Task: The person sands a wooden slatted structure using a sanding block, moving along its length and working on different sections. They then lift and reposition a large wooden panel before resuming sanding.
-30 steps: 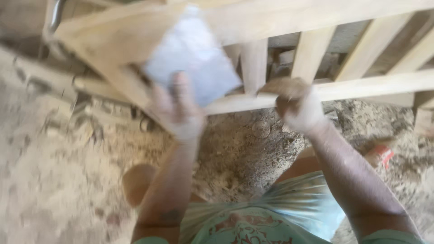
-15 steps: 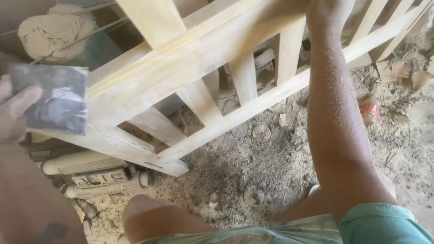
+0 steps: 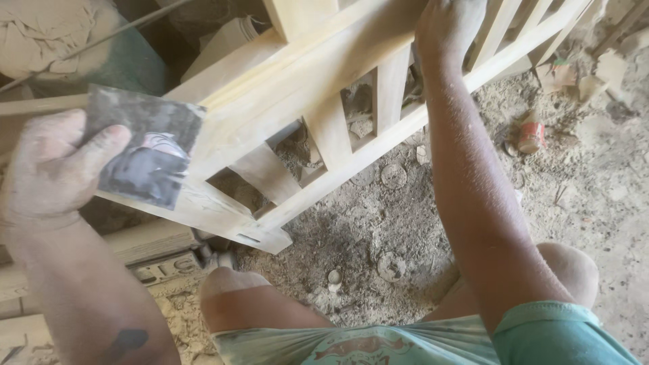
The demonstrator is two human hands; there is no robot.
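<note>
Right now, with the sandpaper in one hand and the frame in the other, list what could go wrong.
1. The left hand pinches the sandpaper sheet only by one edge, so it could fold or slip out.
2. The right hand alone steadies the slatted wooden frame; it may shift or tip if pressed hard.
3. Bare knees sit over loose sawdust and debris on the ground, so footing could slide.

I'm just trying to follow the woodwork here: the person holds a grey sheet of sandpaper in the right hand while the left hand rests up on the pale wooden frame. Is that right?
Not quite: the hands are swapped. In the head view the left hand holds the grey sheet of sandpaper, and the right hand rests up on the pale wooden frame.
</note>
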